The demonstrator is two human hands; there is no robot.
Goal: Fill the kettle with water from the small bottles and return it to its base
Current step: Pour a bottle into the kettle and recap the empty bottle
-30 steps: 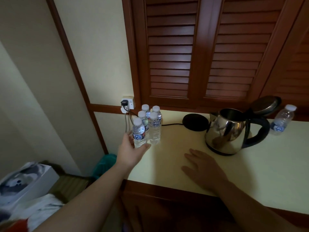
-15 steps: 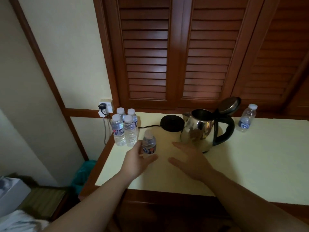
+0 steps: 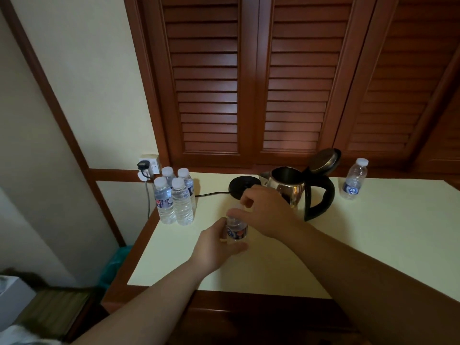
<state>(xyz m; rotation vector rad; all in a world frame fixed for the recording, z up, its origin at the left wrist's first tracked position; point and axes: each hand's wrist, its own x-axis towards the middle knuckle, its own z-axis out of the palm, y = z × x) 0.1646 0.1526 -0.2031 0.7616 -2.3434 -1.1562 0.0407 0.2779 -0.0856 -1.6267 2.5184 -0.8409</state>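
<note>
A small water bottle [image 3: 236,229] is held upright on the pale tabletop [image 3: 373,245], near its front left area. The bottle's lower half is hidden inside the grip of the left hand [image 3: 219,247], whose fingers and thumb are curled round it. The cap is covered by the right hand [image 3: 268,212], whose fingertips are bunched over the bottle's top; whether the cap is actually pinched cannot be told, since it is hidden. Only a strip of clear plastic and a dark blue label with an orange patch can be seen between the two hands.

Behind the right hand, a shiny steel kettle [image 3: 293,188] is stood on the tabletop with its lid [image 3: 323,160] tipped open and its black handle turned to the right. Its lower left side is blocked by the right hand. No water level can be made out in its dark interior. The round black base [image 3: 239,186] is set just left of the kettle, partly hidden by it, with a cord running left toward a wall socket [image 3: 149,165].

Four capped bottles [image 3: 174,195] are clustered at the tabletop's back left corner. One more bottle [image 3: 353,180] is stood alone to the right of the kettle. Brown louvred doors [image 3: 249,83] are seen behind.
</note>
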